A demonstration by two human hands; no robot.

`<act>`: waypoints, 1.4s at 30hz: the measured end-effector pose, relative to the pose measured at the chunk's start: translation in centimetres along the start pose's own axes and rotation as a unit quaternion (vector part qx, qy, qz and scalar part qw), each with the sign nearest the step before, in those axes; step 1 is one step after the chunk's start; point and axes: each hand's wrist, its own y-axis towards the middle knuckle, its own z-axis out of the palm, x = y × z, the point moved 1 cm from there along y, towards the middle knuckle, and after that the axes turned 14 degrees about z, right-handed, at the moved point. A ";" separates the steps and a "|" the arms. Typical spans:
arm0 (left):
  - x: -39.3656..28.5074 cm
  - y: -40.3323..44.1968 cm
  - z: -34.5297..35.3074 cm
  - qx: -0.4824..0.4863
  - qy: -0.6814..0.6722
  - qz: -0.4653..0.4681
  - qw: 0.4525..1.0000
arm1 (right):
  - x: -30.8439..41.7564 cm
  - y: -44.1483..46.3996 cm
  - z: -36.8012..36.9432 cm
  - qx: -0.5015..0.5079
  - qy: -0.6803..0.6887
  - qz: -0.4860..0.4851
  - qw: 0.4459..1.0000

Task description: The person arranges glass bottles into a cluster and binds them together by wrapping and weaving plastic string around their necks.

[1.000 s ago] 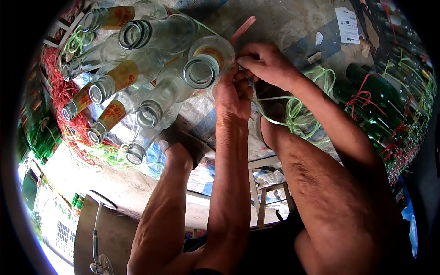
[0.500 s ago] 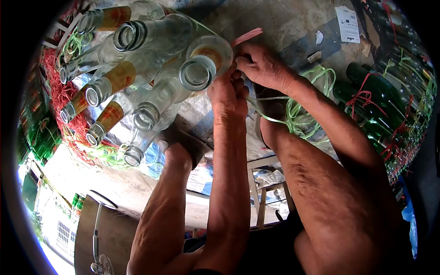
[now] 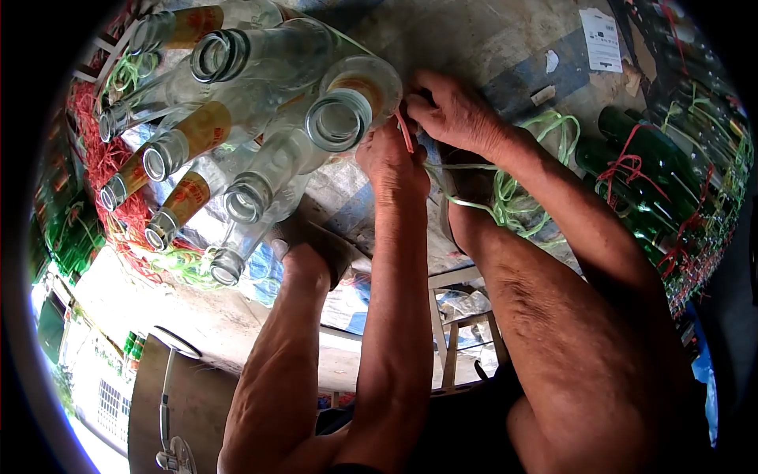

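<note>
Several clear glass bottles [image 3: 288, 55] lie bundled together, necks toward me, some with orange-and-yellow labels. Pale string runs around the far side of the bundle. My left hand [image 3: 391, 162] is closed against the bundle's right side, below the nearest wide-mouthed bottle [image 3: 359, 91], its fingertips partly hidden. A short pink strip of string [image 3: 404, 132] hangs over its fingers. Close beside it, my right hand [image 3: 454, 114] has its fingers curled in a pinch at the bundle's edge; string seems to be between them, but the fingertips are shaded. Green string [image 3: 466, 168] trails from the hands to the right.
Loose green string [image 3: 521, 189] lies coiled near my right leg. Green bottles [image 3: 647, 174] tied with red string stand at the right. Red string [image 3: 103, 150] is heaped at the left behind the bundle. A white printed paper [image 3: 602, 39] lies on the floor.
The pink strip, which pointed up and right, now hangs down over my left hand. Both hands stay close together at the bundle, with only slight shifts.
</note>
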 end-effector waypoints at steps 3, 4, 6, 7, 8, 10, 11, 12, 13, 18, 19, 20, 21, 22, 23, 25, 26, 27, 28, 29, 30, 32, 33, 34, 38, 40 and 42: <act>0.1 0.2 0.1 -0.004 0.005 -0.008 1.000 | -0.3 0.7 -0.2 0.042 0.042 -0.010 0.998; 0.0 0.3 0.1 -0.004 0.010 -0.014 1.000 | -0.3 0.8 -0.4 0.059 0.053 -0.013 0.997; -0.1 0.5 0.2 -0.002 0.013 -0.034 0.999 | 0.7 0.6 -1.6 0.130 0.108 0.095 0.981; -0.2 0.5 0.2 -0.001 0.012 -0.047 0.999 | 1.4 0.4 -2.1 0.165 0.135 0.148 0.966; -0.2 0.5 0.3 0.001 0.011 -0.060 0.998 | 1.7 0.2 -2.2 0.152 0.134 0.129 0.971; -0.3 0.3 0.5 0.011 -0.003 -0.058 0.998 | 1.0 0.6 -2.0 0.189 0.155 0.128 0.961; -0.3 0.2 0.6 0.015 -0.011 -0.057 0.998 | 0.6 0.7 -1.9 0.208 0.166 0.128 0.956; -0.2 0.3 0.5 0.028 -0.021 -0.068 0.997 | 0.7 0.7 -2.1 0.227 0.182 0.141 0.946; -0.1 0.6 0.2 0.042 -0.031 -0.078 0.996 | 0.7 0.8 -2.5 0.247 0.198 0.153 0.936; -0.2 1.1 -0.6 0.085 -0.083 -0.129 0.984 | 0.3 1.4 -2.9 0.298 0.252 0.162 0.906; -0.3 1.2 -0.8 0.094 -0.086 -0.133 0.983 | 0.4 1.4 -3.2 0.304 0.249 0.162 0.905; -0.3 1.2 -0.9 0.102 -0.088 -0.137 0.981 | 0.5 1.5 -3.4 0.311 0.246 0.161 0.904; -0.3 1.3 -0.9 0.096 -0.090 -0.144 0.981 | 0.6 1.5 -3.5 0.311 0.240 0.161 0.905; -0.4 1.3 -0.9 0.089 -0.093 -0.152 0.980 | 0.6 1.7 -3.6 0.311 0.233 0.161 0.907; -0.4 1.3 -0.9 0.082 -0.095 -0.160 0.979 | 0.6 1.8 -3.6 0.311 0.226 0.162 0.909; -0.3 1.6 -1.3 0.100 -0.104 -0.167 0.975 | 0.7 2.1 -3.7 0.304 0.199 0.154 0.919; -0.3 1.7 -1.5 0.109 -0.108 -0.170 0.973 | 0.8 2.1 -3.7 0.301 0.185 0.150 0.923; -0.2 1.8 -1.6 0.115 -0.115 -0.174 0.971 | 1.0 2.2 -3.7 0.295 0.176 0.151 0.927; -0.1 1.9 -1.8 0.120 -0.122 -0.178 0.969 | 1.2 2.2 -3.7 0.290 0.167 0.152 0.930; 0.1 2.1 -1.9 0.126 -0.129 -0.182 0.967 | 1.3 2.1 -3.7 0.284 0.158 0.154 0.933; 0.0 2.0 -1.8 0.130 -0.124 -0.180 0.967 | 1.5 2.1 -3.7 0.280 0.153 0.151 0.936; -0.1 1.8 -1.9 0.137 -0.114 -0.176 0.968 | 1.7 1.9 -3.7 0.273 0.142 0.146 0.940; -0.2 1.6 -1.8 0.137 -0.110 -0.173 0.969 | 1.7 1.9 -3.6 0.266 0.130 0.149 0.943; -0.3 1.5 -1.7 0.138 -0.106 -0.169 0.970 | 1.7 1.8 -3.5 0.259 0.117 0.153 0.946; -0.2 0.9 -1.6 0.128 -0.078 -0.136 0.979 | 1.9 0.8 -2.9 0.236 0.154 0.198 0.939; -0.2 0.9 -1.7 0.134 -0.070 -0.119 0.981 | 1.8 0.2 -2.4 0.212 0.219 0.228 0.925; -0.3 0.7 -1.7 0.134 -0.063 -0.109 0.983 | 1.7 -0.6 -1.8 0.189 0.278 0.254 0.907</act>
